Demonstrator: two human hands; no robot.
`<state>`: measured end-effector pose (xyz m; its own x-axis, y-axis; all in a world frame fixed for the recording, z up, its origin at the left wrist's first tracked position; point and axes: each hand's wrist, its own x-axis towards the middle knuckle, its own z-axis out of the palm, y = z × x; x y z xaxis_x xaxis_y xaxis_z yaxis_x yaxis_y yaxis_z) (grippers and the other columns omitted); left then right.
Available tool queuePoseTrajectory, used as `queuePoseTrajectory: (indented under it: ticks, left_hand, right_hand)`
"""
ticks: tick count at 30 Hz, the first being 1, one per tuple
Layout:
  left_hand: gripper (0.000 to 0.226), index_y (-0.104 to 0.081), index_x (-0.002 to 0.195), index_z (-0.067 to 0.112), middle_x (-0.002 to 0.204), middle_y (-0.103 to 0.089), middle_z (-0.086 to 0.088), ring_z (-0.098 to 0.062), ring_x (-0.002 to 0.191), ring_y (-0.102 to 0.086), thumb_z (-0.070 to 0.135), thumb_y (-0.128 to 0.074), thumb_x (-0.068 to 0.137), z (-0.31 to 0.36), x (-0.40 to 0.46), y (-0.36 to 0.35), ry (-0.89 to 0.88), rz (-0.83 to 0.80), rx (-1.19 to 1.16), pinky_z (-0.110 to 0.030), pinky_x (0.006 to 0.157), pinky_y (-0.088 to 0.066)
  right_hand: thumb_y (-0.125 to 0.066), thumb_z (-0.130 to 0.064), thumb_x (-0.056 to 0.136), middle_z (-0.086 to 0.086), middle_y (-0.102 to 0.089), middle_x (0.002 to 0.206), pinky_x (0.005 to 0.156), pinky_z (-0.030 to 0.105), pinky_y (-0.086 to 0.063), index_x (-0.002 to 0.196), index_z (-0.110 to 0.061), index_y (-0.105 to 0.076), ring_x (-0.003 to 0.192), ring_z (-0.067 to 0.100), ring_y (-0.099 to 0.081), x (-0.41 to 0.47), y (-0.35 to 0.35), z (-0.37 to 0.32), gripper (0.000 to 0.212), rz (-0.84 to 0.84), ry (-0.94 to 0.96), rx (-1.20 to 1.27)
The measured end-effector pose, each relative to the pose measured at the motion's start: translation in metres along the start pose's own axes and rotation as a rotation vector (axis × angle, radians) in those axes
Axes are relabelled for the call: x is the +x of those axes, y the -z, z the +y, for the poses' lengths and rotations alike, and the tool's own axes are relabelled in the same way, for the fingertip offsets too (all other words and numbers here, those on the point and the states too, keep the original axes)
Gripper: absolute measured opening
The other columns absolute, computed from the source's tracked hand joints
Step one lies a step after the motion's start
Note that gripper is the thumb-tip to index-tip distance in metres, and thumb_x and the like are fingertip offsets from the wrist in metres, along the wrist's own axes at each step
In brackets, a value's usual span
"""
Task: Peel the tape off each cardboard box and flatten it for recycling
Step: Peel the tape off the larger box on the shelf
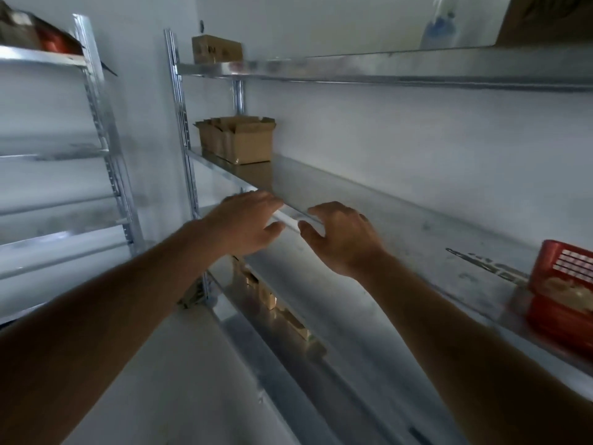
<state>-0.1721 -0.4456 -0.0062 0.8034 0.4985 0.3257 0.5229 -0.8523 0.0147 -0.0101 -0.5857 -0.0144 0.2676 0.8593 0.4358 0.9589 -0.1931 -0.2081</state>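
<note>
Both hands, left (pixel 247 224) and right (pixel 340 237), hang empty with fingers loosely spread at the grey metal shelf's front edge (pixel 288 216), reaching; the open-flapped brown cardboard box (pixel 239 139) stands beyond and left, untouched, so fetching is judged the current step, grasping next.

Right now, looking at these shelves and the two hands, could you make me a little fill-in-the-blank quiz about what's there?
1. The open cardboard boxes stand on the ____ shelf that both hands reach toward.
2. The basket at the right end of that shelf is ____ in colour.
3. The left hand and the right hand hold ____ at this moment.
4. A closed cardboard box sits on the shelf ____ the open ones.

Missing words: metal; red; nothing; above
</note>
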Motion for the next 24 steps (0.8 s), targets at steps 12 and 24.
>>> queuePoseTrajectory:
  ticks: [12,24]
  left_hand:
    - [0.053,-0.048,0.151,0.021,0.153,-0.054,-0.004,-0.027,0.134,-0.055,0.043,-0.056,0.103,-0.216,0.161,-0.060,0.153,0.037,-0.027,-0.044,0.108,-0.044]
    - [0.050,-0.049,0.147,0.022,0.150,-0.055,-0.003,-0.026,0.132,-0.056,0.048,-0.050,0.105,-0.460,0.297,-0.124,0.033,-0.036,-0.067,-0.047,0.108,-0.046]
  right_hand:
    - [-0.033,-0.061,0.104,-0.003,-0.066,0.126,0.099,0.042,-0.053,0.137,-0.027,-0.059,0.113,0.018,-0.062,0.286,-0.154,-0.018,0.054,-0.095,0.144,-0.035]
    - [-0.042,-0.050,0.105,0.004,-0.065,0.120,0.092,0.042,-0.054,0.131,-0.022,-0.060,0.109,0.026,-0.064,0.499,-0.291,-0.070,0.043,-0.089,-0.018,-0.055]
